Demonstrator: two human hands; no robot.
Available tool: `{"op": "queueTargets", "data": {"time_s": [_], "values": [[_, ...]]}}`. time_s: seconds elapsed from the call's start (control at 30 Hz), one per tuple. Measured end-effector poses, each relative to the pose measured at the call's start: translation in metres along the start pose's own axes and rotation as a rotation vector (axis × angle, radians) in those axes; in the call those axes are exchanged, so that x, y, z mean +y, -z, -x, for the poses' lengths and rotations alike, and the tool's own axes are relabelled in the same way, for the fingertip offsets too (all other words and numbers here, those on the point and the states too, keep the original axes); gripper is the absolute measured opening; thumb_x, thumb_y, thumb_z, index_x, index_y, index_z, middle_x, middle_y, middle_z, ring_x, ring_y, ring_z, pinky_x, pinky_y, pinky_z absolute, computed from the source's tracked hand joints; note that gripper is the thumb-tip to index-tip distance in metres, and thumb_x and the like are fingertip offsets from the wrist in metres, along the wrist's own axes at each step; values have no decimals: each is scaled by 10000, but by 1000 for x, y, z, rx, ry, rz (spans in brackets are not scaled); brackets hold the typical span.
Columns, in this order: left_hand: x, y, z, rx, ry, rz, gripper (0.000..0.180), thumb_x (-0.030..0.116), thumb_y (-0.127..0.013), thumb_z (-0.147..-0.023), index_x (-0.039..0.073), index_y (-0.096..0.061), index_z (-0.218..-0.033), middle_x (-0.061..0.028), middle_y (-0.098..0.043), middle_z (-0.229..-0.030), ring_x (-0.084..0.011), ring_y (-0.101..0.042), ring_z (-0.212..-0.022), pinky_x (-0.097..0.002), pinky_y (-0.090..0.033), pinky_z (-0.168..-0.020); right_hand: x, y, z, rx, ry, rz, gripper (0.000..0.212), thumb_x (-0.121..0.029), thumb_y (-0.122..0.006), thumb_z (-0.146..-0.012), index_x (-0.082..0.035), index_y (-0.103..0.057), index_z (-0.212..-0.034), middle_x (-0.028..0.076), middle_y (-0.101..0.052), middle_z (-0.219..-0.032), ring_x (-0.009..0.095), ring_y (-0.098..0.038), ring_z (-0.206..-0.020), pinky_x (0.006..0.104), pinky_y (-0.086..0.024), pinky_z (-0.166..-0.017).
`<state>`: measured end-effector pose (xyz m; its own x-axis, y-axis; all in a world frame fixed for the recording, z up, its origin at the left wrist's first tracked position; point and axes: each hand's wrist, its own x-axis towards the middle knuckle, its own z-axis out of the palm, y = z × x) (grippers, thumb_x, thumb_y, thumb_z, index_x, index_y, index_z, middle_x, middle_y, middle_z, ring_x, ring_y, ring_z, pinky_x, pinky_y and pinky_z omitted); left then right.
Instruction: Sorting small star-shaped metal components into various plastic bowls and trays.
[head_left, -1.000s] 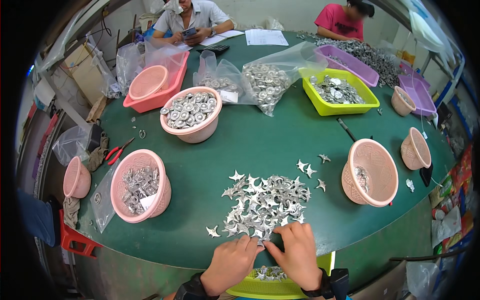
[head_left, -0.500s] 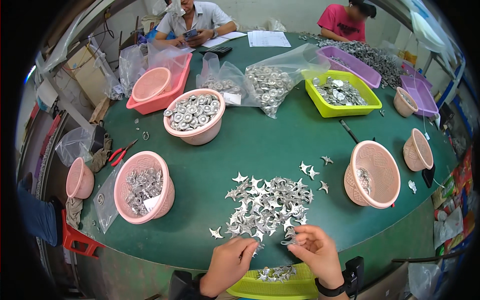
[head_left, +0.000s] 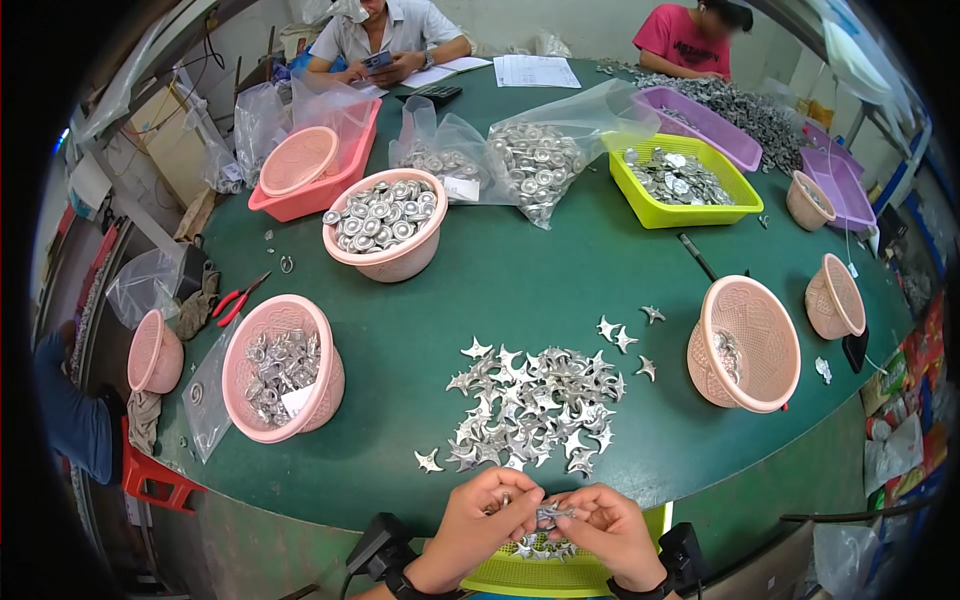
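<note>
My left hand (head_left: 488,517) and my right hand (head_left: 606,528) have met just off the table's near edge. Both have their fingers closed on a small silvery metal piece (head_left: 551,513); its full shape is hidden by the fingers. Another bit of metal shows between the curled fingers of my left hand. Beneath the hands, a lime-green tray (head_left: 500,577) holds several star-shaped metal pieces (head_left: 535,547). Just beyond the hands, a heap of similar star-shaped pieces (head_left: 530,405) lies on the green table (head_left: 400,350).
Pink baskets of metal parts stand left (head_left: 332,385), back left (head_left: 405,268) and right (head_left: 700,370). Red-handled pliers (head_left: 232,303) lie at left. A yellow-green tray (head_left: 690,216) and a clear bag of round parts (head_left: 535,165) sit farther back. Two people sit across the table.
My hands have drawn together and back toward me, off the table edge and over the lime-green tray. The metal piece is now between both hands' fingers.
</note>
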<state>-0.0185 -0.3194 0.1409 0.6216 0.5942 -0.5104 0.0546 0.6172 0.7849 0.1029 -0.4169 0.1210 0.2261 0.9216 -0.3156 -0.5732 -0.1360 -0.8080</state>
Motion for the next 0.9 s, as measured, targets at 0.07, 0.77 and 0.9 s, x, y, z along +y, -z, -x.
{"op": "queueTargets", "data": {"time_s": [0.07, 0.77, 0.9], "values": [[-6, 3, -2, -88, -74, 34, 193, 88, -553, -757, 3, -471, -909, -13, -520, -627, -32, -451, -523, -147, -330, -446, -2, -2, -1, 28, 15, -18, 123, 43, -488, -751, 30, -470, -871, 142, -529, -905, 155, -545, -789, 261, -472, -677], [-15, -1, 22, 47, -370, -374, 185, 4, -531, -741, -21, -546, -923, -89, -595, -727, -81, -531, -550, -187, -413, -471, 0, 1, 7, 113, -66, -98, 110, 1, -495, -762, 31, -503, -867, 112, -545, -850, 157, -542, -720, 267, -454, -652], [-19, 0, 20, 12, -333, -201, 174, 12, -519, -754, -14, -547, -924, -108, -589, -723, -93, -535, -553, -189, -408, -448, -3, 2, 5, 101, -199, -131, 93, 20, -478, -775, 20, -508, -863, 102, -516, -925, 141, -531, -802, 247, -449, -698]]}}
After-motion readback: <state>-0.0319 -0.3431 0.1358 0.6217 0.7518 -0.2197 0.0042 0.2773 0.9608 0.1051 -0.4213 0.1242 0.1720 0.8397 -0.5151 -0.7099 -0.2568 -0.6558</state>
